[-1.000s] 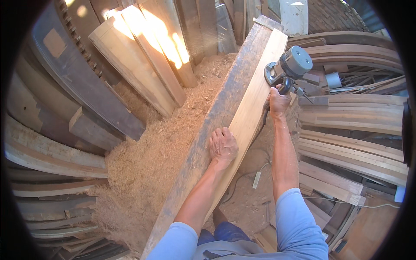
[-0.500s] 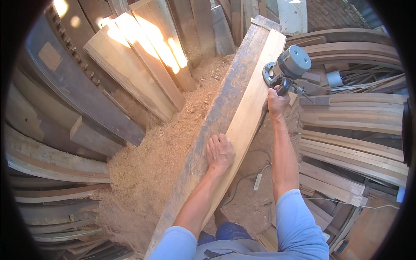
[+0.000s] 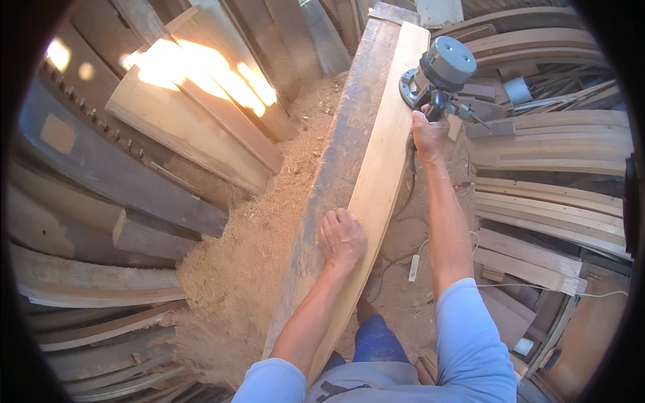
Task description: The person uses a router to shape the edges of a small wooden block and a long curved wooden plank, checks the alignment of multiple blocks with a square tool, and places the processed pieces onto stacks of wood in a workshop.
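Note:
A long pale wooden board (image 3: 379, 164) lies along a dark, worn wooden beam (image 3: 342, 144) that runs from my body toward the far end. My right hand (image 3: 430, 134) is closed around the black side handle of a grey-topped router (image 3: 443, 67). The router's round base rests on the far part of the board, overlapping its right side. Nearer to me, my left hand (image 3: 341, 238) presses down at the board's left edge beside the beam. Its fingers are bent and held together; the thumb is hard to see.
Sawdust (image 3: 235, 262) covers the ground left of the beam. Planks (image 3: 195, 121) lean at the far left, and curved timbers (image 3: 101, 275) lie below them. Stacked boards (image 3: 551, 208) line the right side. A power cord (image 3: 411, 181) and a white power strip (image 3: 414, 267) lie on the ground.
The whole view has shifted slightly, with the beam and router appearing higher. Both hands keep their holds; the router stays near the board's far end, with little or no visible movement along it.

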Available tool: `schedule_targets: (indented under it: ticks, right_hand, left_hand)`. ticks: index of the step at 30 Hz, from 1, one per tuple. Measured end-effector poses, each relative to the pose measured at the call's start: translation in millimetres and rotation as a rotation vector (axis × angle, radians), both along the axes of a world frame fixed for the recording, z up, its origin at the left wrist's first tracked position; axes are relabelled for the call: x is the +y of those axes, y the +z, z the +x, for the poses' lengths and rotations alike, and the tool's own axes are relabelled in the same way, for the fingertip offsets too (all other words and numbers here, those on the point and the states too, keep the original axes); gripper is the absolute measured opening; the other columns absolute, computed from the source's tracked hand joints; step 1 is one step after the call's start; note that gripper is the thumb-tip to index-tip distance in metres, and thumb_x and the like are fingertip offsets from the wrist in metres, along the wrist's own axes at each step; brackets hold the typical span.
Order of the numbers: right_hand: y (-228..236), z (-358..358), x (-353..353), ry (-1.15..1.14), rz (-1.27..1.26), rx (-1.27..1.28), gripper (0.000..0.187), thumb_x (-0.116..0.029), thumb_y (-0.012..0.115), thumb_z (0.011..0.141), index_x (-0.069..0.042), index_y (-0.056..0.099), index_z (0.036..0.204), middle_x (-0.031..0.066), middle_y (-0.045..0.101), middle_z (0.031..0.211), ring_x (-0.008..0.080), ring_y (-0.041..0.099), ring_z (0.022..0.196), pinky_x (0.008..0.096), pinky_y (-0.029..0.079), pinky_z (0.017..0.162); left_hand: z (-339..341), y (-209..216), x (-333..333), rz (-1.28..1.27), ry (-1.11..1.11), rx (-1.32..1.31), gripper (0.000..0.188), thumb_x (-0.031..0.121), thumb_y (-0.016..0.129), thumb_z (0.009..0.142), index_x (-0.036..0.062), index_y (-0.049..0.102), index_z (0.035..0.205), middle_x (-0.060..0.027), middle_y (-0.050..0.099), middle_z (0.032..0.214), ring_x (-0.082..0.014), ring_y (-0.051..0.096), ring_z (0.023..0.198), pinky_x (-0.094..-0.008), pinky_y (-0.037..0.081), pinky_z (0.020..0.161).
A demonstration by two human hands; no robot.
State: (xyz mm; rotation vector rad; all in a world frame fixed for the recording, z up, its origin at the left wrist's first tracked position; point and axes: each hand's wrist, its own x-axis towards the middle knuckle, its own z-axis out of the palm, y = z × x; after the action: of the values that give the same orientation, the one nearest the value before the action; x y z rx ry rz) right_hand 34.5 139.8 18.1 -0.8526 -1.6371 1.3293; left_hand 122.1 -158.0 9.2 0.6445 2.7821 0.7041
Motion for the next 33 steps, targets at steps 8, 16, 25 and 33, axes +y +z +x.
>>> schedule_targets:
  ticks: [8, 16, 25, 33]
  right_hand:
    - [-9.2, -18.9, 21.8, -0.063, 0.002, -0.079, 0.008, -0.001, 0.066, 0.081, -0.007, 0.062, 0.085, -0.0036, 0.058, 0.069, 0.0074, 0.055, 0.056, 0.0266, 0.045, 0.052]
    - [-12.0, -33.9, 47.7, -0.028, -0.020, -0.013, 0.011, 0.000, 0.066, 0.081, -0.008, 0.063, 0.087, -0.0018, 0.059, 0.067, 0.0088, 0.055, 0.050, 0.0260, 0.044, 0.047]
    - [7.8, -48.8, 60.2, 0.008, -0.117, 0.017, 0.012, 0.001, 0.064, 0.080, -0.010, 0.060, 0.079, -0.0063, 0.054, 0.068, 0.0054, 0.051, 0.053, 0.0244, 0.040, 0.049]
    - [3.4, -63.1, 86.3, 0.009, -0.061, -0.017, 0.011, 0.002, 0.064, 0.081, -0.009, 0.060, 0.082, -0.0024, 0.057, 0.066, 0.0093, 0.055, 0.049, 0.0268, 0.043, 0.047]
  left_hand:
    - [-4.1, 2.7, -2.4, -0.006, 0.005, 0.000, 0.019, 0.018, 0.058, 0.093, 0.0018, 0.051, 0.097, -0.0207, 0.054, 0.099, -0.0396, 0.055, 0.095, -0.0529, 0.043, 0.082]
    - [-5.8, 10.4, -0.7, -0.018, 0.006, -0.043, 0.017, 0.018, 0.059, 0.092, 0.0030, 0.050, 0.096, -0.0202, 0.054, 0.097, -0.0393, 0.055, 0.094, -0.0524, 0.042, 0.080]
    - [-6.4, 8.1, -1.4, -0.046, -0.011, -0.022, 0.018, 0.018, 0.060, 0.091, 0.0039, 0.049, 0.094, -0.0190, 0.052, 0.094, -0.0379, 0.054, 0.091, -0.0518, 0.041, 0.077]
    - [-6.1, 6.4, 0.2, -0.037, -0.012, -0.011, 0.018, 0.017, 0.061, 0.090, 0.0041, 0.049, 0.093, -0.0189, 0.051, 0.094, -0.0379, 0.053, 0.090, -0.0517, 0.041, 0.076]
